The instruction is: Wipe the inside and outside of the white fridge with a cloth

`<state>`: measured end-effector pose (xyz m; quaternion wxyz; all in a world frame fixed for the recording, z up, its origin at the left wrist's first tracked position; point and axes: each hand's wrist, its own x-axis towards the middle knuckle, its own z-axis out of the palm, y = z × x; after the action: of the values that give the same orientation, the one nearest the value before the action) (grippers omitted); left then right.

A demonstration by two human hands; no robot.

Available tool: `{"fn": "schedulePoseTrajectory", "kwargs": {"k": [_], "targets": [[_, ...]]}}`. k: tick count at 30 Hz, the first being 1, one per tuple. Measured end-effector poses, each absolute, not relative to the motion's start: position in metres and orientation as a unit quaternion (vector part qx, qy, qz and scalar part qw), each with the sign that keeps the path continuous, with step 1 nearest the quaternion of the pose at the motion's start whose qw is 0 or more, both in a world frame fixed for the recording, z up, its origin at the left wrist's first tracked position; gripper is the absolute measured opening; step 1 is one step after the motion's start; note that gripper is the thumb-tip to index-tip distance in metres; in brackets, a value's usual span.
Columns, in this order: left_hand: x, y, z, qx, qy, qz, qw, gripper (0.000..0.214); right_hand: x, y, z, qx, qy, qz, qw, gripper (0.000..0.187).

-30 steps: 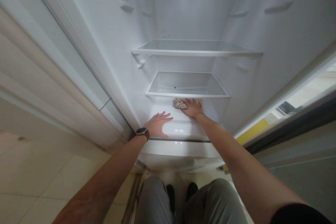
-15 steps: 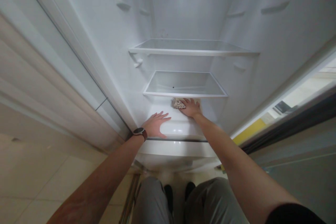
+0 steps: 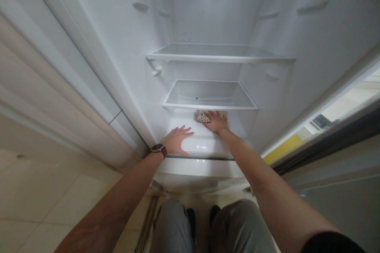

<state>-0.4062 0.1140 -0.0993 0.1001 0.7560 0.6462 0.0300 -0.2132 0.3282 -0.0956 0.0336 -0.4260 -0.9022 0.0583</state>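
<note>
I look into an open, bare white fridge. My left hand (image 3: 177, 140), with a dark watch on its wrist, lies flat with fingers spread on the white bottom shelf surface (image 3: 204, 144). My right hand (image 3: 217, 121) reaches further in, just under the lower glass shelf (image 3: 209, 106), and presses on a small patterned beige cloth (image 3: 202, 117). Its fingers lie over the cloth's right side; the cloth's left part sticks out.
An upper glass shelf (image 3: 219, 58) spans the fridge above. The fridge door (image 3: 326, 99) stands open at the right, a pale cabinet panel (image 3: 53, 87) at the left. My knees in grey trousers (image 3: 213, 229) are below, on a tiled floor (image 3: 35, 197).
Almost nothing: both hands stay in place on the bottom shelf; the view shifted slightly.
</note>
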Motion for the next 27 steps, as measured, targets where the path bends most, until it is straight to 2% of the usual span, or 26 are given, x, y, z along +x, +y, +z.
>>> {"fn": "schedulePoseTrajectory", "kwargs": {"k": [27], "targets": [[-0.4065,0.1144,-0.1015,0.757,0.644,0.042,0.099,0.111,-0.2129,0.3265,-0.0947,-0.430,-0.901,0.046,0.026,0.072]]}}
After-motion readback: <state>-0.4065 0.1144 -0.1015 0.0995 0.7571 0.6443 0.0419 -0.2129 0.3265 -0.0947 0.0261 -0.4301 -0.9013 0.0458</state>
